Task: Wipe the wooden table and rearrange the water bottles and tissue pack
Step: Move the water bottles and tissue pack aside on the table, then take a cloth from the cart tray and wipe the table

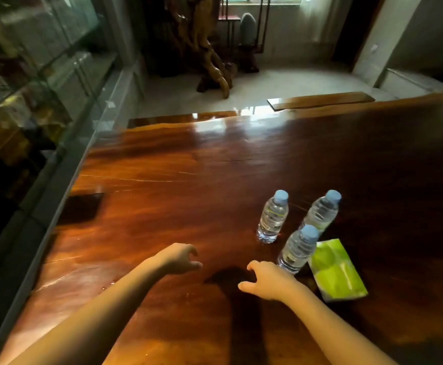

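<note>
**Two empty hands above a glossy table, bottles and tissues to the right**

While both bare arms reach forward over the polished reddish-brown wooden table [162, 185], neither hand grips anything. The left hand [179, 259] hangs just above the wood with its fingers loosely curled and spread, palm turned inward and holding nothing. The right hand [266, 281] is likewise released, its thumb and fingers bent in an open claw facing the left one, and a dark shadow lies on the tabletop between them. Whether either hand touches the surface cannot be told.

Three clear plastic water bottles with pale blue caps stand upright right of the hands. The left bottle [272, 218] stands alone, a little apart from the others. The far right bottle [321, 212] stands behind the nearest bottle [298, 250], which partly overlaps it in this view. That nearest bottle is just beside the right hand, near its knuckles; contact between them cannot be made out.

Lying flat to the right of the nearest bottle is a soft rectangular tissue pack in a green and white wrapper [337, 271], its near-left edge close against the bottle's base.

Window light glares off the far part of the tabletop. A few small pale specks, perhaps droplets, show on the wood near the left forearm. Along the table's left edge runs a glass-fronted display case [43, 75], and beyond the far edge a gnarled carved wooden root sculpture [207, 54] stands on a pale tiled floor.
</note>
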### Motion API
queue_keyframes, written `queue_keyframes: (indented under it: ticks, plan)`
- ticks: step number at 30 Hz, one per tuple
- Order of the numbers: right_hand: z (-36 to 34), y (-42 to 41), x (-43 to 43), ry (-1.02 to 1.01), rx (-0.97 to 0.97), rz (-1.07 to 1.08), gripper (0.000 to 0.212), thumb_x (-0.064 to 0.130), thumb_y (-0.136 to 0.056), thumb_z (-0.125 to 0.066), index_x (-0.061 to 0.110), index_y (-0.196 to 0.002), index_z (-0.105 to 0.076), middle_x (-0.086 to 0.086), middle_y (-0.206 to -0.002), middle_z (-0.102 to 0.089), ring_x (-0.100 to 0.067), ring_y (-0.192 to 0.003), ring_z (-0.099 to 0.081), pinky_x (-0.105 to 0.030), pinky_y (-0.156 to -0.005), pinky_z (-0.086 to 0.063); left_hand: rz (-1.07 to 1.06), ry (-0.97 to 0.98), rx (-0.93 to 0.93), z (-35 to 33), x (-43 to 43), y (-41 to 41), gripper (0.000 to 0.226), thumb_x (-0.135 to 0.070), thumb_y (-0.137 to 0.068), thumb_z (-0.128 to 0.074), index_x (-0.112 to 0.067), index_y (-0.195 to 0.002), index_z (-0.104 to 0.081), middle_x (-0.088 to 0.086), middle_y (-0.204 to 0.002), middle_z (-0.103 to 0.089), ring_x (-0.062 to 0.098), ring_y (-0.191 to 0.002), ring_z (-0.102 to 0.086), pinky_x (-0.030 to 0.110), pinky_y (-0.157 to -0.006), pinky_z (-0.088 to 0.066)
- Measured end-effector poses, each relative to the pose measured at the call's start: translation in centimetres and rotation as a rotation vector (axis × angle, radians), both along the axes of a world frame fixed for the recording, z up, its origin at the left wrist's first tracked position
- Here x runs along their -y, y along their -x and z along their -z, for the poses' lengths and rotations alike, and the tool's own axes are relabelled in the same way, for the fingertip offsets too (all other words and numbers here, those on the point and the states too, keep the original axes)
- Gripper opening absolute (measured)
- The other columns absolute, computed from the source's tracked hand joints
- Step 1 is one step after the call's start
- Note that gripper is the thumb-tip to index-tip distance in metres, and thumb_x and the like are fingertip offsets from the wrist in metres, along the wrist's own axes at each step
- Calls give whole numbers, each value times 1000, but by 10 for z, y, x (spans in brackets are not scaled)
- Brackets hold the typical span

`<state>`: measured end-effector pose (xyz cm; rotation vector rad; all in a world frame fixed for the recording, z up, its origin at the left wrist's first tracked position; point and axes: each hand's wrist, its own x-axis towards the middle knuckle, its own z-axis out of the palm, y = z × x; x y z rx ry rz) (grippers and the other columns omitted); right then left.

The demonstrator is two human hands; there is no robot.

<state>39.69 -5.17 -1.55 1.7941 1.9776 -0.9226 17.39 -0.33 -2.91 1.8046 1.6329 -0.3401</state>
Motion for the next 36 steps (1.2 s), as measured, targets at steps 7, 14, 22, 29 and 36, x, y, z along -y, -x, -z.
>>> queue_keyframes:
  ticks: [7, 14, 22, 29, 36]
  plan:
    - [-31, 151, -41, 28, -26, -278, 64, 55, -87, -51, 12, -134, -46, -10, -138, -51, -27, -123, -50, -41, -103, -43, -177, -100, -181, -41, 31, 148, 48, -43, -88, -57, -17, -128, -52, 6, -135, -54, 22, -117, -56, 28, -89, -46]
    - [-58, 306, -38, -6, -43, -587, 64, 52, -91, -46, 2, -131, -49, -17, -135, -53, -32, -122, -51, -41, -103, -42, -323, -145, -239, -64, 91, 272, 47, -44, -87, -55, -16, -125, -54, 10, -130, -58, 26, -119, -54, 32, -94, -43]
    - [-73, 433, 0, -102, -15, -866, 55, 49, -89, -50, -1, -108, -65, -20, -117, -65, -32, -106, -60, -35, -89, -46, -542, -132, -266, -71, 168, 351, 46, -44, -88, -51, -13, -121, -55, 9, -125, -60, 26, -115, -56, 34, -94, -47]
    - [-72, 512, 55, -126, -8, -1124, 58, 47, -91, -49, 1, -126, -53, -18, -132, -56, -33, -120, -53, -40, -101, -43, -950, -132, -314, -66, 266, 381, 49, -39, -85, -60, -21, -129, -48, 3, -129, -58, 21, -115, -56, 32, -92, -48]
    - [-76, 543, 148, -140, -109, -1522, 57, 44, -91, -53, 2, -128, -51, -16, -133, -55, -30, -121, -52, -37, -100, -43, -1412, -126, -284, -86, 396, 343, 46, -28, -86, -62, -11, -127, -49, 12, -133, -54, 27, -119, -52, 36, -98, -43]
